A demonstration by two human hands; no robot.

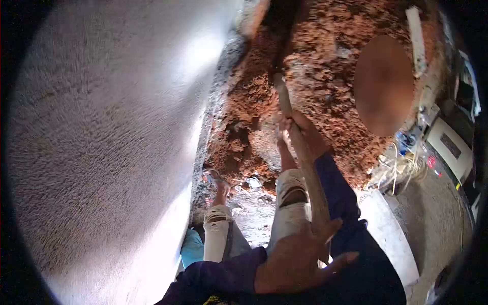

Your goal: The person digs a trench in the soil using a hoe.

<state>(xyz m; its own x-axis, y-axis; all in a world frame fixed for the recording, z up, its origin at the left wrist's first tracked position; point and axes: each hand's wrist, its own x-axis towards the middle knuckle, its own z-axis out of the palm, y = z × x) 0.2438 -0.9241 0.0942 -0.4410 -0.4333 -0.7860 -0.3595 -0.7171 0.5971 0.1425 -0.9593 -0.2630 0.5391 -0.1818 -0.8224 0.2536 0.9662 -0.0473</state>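
Observation:
A long wooden handle slants from near my body up toward the loose red soil. My right hand is wrapped round its upper part, the dark blue sleeve coming in from the right. Its far end tapers over the soil, and no tool head shows there. Low in the view, my left hand lies against the near end of the handle, with thumb and fingers stretched apart. The hand hides the end of the wood.
A rough grey wall fills the left side. My sandalled foot stands at the wall's base beside dug soil. A pale board lies at upper right. Tangled fibres or string and a pale panel are on the right.

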